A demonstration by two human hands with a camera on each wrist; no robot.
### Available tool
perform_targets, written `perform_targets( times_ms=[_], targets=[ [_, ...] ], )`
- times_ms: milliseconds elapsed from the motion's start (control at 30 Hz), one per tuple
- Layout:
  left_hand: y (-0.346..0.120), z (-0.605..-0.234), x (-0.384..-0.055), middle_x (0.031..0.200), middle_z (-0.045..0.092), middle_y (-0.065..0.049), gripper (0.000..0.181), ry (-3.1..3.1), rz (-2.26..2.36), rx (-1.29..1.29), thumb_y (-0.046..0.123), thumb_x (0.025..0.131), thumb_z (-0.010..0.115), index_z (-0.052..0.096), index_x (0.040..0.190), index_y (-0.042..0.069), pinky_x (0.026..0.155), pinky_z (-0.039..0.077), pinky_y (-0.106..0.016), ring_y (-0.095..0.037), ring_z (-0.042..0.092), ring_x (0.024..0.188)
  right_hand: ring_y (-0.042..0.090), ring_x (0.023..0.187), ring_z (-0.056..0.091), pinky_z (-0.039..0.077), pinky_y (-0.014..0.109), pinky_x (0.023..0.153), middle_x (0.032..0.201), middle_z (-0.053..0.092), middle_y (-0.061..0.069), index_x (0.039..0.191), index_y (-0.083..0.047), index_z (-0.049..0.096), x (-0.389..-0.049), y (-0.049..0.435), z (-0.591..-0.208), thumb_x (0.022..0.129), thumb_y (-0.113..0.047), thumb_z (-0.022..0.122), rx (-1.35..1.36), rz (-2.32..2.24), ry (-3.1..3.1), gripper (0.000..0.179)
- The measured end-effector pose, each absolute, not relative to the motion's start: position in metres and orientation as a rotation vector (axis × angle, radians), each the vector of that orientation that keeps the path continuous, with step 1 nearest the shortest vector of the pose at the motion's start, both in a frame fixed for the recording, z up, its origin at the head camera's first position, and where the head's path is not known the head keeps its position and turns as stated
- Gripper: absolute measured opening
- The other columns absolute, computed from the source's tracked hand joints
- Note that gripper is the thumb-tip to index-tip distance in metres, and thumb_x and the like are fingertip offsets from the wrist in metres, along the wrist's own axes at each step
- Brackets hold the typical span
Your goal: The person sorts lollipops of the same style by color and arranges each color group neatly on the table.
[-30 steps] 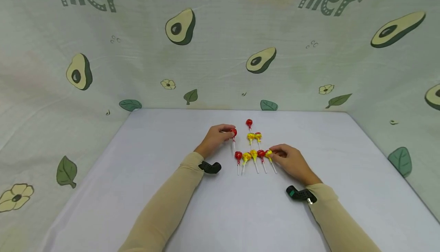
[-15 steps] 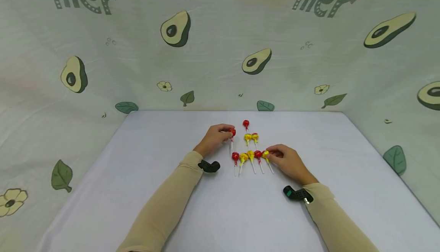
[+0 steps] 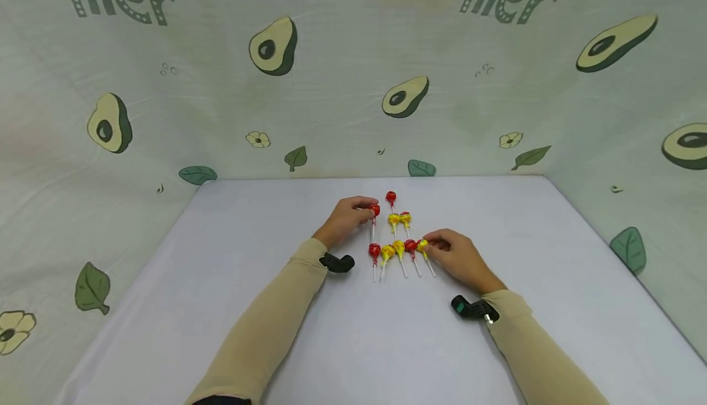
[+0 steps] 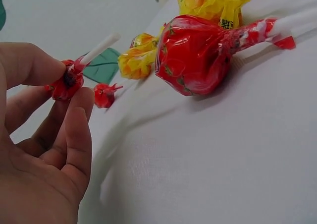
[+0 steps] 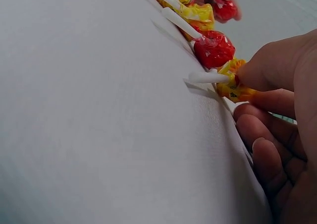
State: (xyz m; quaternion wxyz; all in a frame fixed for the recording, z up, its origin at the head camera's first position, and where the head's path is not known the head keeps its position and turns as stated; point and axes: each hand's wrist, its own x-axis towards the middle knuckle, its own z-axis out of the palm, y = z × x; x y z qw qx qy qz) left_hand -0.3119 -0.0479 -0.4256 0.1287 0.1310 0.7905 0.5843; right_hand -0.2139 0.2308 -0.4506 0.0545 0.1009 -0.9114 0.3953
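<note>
My left hand [image 3: 347, 219] pinches a red-wrapped lollipop [image 4: 69, 83] by its head between thumb and fingers, with its white stick pointing toward me. This lollipop is above the red lollipop [image 3: 374, 250] at the left end of a row. At the row's right end my right hand [image 3: 461, 261] pinches a yellow lollipop [image 5: 233, 83] by its head. Between those ends lie two yellow lollipops and a red lollipop [image 5: 214, 49]. Farther back are two yellow lollipops [image 3: 394, 219] side by side, and a single red lollipop [image 3: 391, 196] beyond them.
The lollipops lie on a white-covered table [image 3: 342, 343]. Behind it hangs a pale cloth [image 3: 342, 55] printed with avocados, leaves and flowers. Dark wrist devices [image 3: 475, 308] sit at both cuffs.
My left hand has shifted slightly right with its red lollipop, closer to the far lollipops. The right hand keeps its place on the yellow one. The head view has turned a little.
</note>
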Motion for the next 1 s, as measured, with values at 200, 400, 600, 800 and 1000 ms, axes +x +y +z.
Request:
perform_targets(
  times_ms=[200, 400, 600, 800, 1000],
  targets=[
    [-0.044, -0.425, -0.321, 0.116, 0.067, 0.004, 0.038, 2.330, 1.695, 0.363, 0.025, 0.098, 0.065, 0.064, 0.134, 0.014, 0.088, 0.051, -0.033, -0.019, 0.061, 0.103, 0.018, 0.087, 0.060, 0.050, 0.038, 0.080, 0.098, 0.066, 0.002, 0.116, -0.009, 0.069, -0.215, 0.231, -0.450, 0.094, -0.019, 0.070, 0.304, 1.195, -2.767, 0.024],
    [-0.039, -0.425, -0.326, 0.116, 0.067, 0.004, 0.035, 2.367, 1.641, 0.364, 0.026, 0.099, 0.065, 0.065, 0.132, 0.016, 0.089, 0.051, -0.032, -0.017, 0.063, 0.103, 0.018, 0.086, 0.061, 0.050, 0.035, 0.078, 0.097, 0.066, 0.003, 0.115, -0.008, 0.070, -0.215, 0.232, -0.449, 0.093, -0.017, 0.070, 0.301, 1.198, -2.755, 0.024],
    [-0.036, -0.424, -0.335, 0.115, 0.066, 0.005, 0.031, 2.428, 1.597, 0.363, 0.025, 0.098, 0.066, 0.067, 0.128, 0.019, 0.084, 0.052, -0.031, -0.017, 0.062, 0.100, 0.019, 0.087, 0.060, 0.050, 0.038, 0.081, 0.099, 0.066, 0.002, 0.116, -0.009, 0.069, -0.215, 0.231, -0.450, 0.094, -0.018, 0.070, 0.288, 1.194, -2.773, 0.024],
    [-0.032, -0.425, -0.346, 0.116, 0.066, 0.004, 0.028, 2.478, 1.608, 0.334, 0.024, 0.098, 0.067, 0.069, 0.125, 0.017, 0.088, 0.052, -0.032, -0.017, 0.062, 0.102, 0.019, 0.088, 0.060, 0.050, 0.040, 0.082, 0.101, 0.066, 0.002, 0.117, -0.009, 0.069, -0.214, 0.230, -0.449, 0.094, -0.017, 0.069, 0.295, 1.190, -2.772, 0.024],
    [-0.027, -0.426, -0.352, 0.118, 0.067, 0.002, 0.027, 2.516, 1.586, 0.313, 0.022, 0.097, 0.068, 0.070, 0.122, 0.015, 0.096, 0.048, -0.035, -0.018, 0.059, 0.110, 0.019, 0.088, 0.059, 0.050, 0.039, 0.081, 0.100, 0.066, 0.003, 0.116, -0.008, 0.069, -0.215, 0.230, -0.449, 0.094, -0.019, 0.069, 0.294, 1.188, -2.778, 0.024]
  ],
)
